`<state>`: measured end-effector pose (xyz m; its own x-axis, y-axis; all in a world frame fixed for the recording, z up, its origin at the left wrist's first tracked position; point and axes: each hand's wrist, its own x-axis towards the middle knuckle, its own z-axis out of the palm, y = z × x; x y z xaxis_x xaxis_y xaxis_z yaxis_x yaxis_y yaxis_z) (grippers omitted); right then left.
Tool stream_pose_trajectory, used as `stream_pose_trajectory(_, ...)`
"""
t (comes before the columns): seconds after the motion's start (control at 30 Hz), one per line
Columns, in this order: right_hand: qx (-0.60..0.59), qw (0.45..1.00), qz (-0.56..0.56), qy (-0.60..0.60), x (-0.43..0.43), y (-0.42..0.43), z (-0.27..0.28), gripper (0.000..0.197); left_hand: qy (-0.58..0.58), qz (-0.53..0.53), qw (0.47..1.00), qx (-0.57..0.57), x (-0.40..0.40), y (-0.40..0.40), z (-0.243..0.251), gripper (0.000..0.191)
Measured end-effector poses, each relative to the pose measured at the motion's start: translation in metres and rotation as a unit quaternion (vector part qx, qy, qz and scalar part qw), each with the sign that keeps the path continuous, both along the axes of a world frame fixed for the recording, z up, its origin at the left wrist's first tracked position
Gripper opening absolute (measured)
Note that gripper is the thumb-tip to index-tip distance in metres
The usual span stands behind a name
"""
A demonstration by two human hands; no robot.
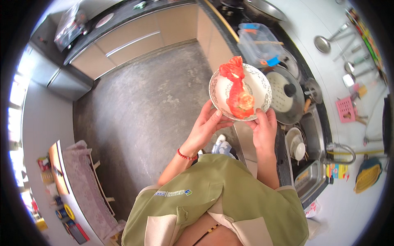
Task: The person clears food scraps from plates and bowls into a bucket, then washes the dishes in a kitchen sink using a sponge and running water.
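A white patterned bowl (261, 84) is held out in front of my body, above the floor beside the counter. My left hand (209, 120) grips its near left rim, thumb on top and fingers beneath. At the near right edge, my right hand (265, 124) pinches the rim in the same way. Inside lie thin red pieces (237, 87) that look like tomato, in a long strip with a ruffled end standing over the far rim. An orange-red rosette (246, 101) sits near the close end of the strip. My fingertips under the bowl are partly hidden.
Along the right counter stand a clear plastic box (255, 43), a pan with a glass lid (289, 107) and a sink (314, 135) with stacked bowls (295, 143). Utensils hang on the right wall. A cloth-covered table (86, 190) is at the left, and cabinets (135, 46) line the far side.
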<state>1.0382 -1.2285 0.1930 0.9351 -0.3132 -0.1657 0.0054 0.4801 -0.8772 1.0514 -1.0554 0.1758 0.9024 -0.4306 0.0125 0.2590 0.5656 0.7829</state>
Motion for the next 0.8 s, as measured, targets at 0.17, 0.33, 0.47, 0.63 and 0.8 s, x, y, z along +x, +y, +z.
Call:
stream_pose_trajectory(0.17,-0.065,0.996,0.060,-0.015,0.052,0.062,-0.002,0.026,0.066,0.107,0.992,-0.004,0.035,0.041,-0.011,0.045)
stream_pose_trajectory(0.33,-0.095,0.981,0.121,-0.121,0.110,0.118,-0.019,0.028,0.049,0.170,0.982,-0.063,0.090,0.088,-0.021,0.048)
stream_pose_trajectory(0.47,-0.134,0.966,0.150,-0.165,0.172,0.155,-0.017,0.031,0.054,0.175,0.977,-0.105,0.149,0.127,-0.036,0.049)
stream_pose_trajectory(0.63,-0.116,0.947,0.219,-0.203,0.256,0.201,-0.002,0.033,0.041,0.185,0.960,-0.207,0.226,0.172,-0.043,0.056)
stream_pose_trajectory(0.8,-0.096,0.942,0.268,-0.176,0.344,0.224,-0.017,0.030,0.045,0.277,0.950,-0.138,0.292,0.194,-0.023,0.057)
